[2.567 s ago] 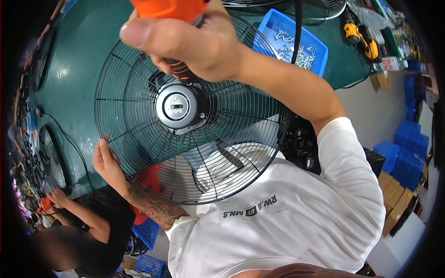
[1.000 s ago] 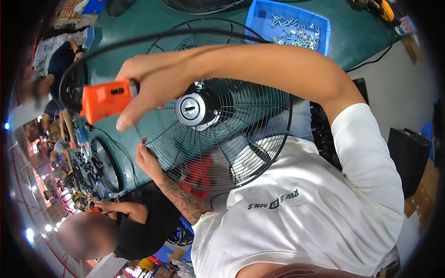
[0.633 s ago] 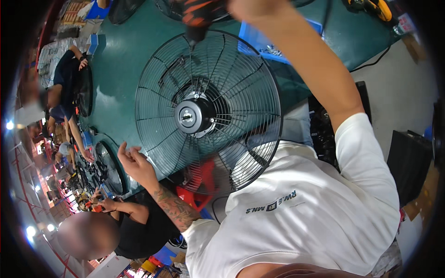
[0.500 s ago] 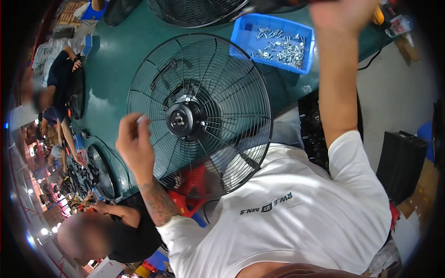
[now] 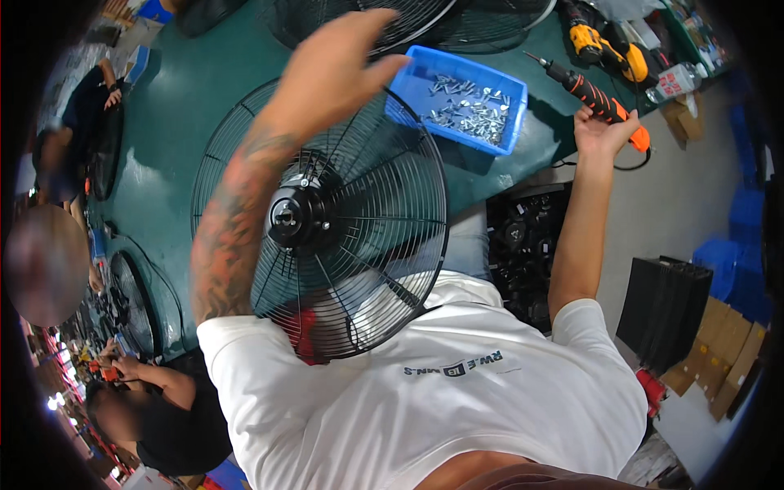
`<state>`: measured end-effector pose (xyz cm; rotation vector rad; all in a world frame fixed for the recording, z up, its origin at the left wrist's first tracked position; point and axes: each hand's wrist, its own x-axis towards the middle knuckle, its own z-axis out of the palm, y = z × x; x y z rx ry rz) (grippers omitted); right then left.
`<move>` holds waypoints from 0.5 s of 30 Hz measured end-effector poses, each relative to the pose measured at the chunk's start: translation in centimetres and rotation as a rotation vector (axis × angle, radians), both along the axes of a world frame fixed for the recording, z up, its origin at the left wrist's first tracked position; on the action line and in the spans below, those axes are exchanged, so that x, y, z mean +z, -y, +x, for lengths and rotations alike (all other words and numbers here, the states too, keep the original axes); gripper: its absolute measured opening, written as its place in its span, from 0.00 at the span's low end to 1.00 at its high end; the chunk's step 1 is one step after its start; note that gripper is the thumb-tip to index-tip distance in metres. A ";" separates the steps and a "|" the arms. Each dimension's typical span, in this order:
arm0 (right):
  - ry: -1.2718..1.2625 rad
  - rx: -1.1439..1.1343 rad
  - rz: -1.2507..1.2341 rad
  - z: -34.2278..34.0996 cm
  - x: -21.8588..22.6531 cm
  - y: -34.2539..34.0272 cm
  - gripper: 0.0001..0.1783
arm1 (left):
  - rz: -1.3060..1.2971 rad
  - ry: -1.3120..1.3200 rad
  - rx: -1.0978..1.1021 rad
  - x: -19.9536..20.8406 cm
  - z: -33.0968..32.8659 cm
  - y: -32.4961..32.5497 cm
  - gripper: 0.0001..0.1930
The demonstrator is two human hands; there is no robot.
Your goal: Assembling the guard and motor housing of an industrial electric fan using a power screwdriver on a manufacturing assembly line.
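Observation:
A black round wire fan guard [image 5: 384,261] with a motor hub [image 5: 298,214] at its centre leans between my body and the green table. My left hand [image 5: 331,73] is stretched over the guard's far side, thumb apart from the fingers, with nothing visible in it. It hangs near another black fan guard [image 5: 416,20] at the far edge. On the right, my right hand [image 5: 603,135] is wrapped round an orange and black electric screwdriver [image 5: 594,98], its bit pointing to the far left. A blue bin [image 5: 457,140] of loose silver screws [image 5: 482,118] stands between my hands.
A yellow and black cordless drill [image 5: 588,42] and a clear bottle [image 5: 678,82] lie at the far right. Black parts [image 5: 527,245] fill a space below the table edge. Co-workers sit along the left, near another fan [image 5: 135,302].
My left hand has moved from beside the hub to above the guard's far side, its pinched fingers now spread. My right hand has come nearer, with the electric screwdriver now visible in it.

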<state>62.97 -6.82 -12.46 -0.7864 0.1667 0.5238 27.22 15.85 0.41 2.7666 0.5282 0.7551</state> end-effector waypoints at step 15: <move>0.138 0.602 -0.195 4.1 -4.1 0.1 0.31 | -0.979 0.562 1.092 -6.2 -35.2 17.5 0.34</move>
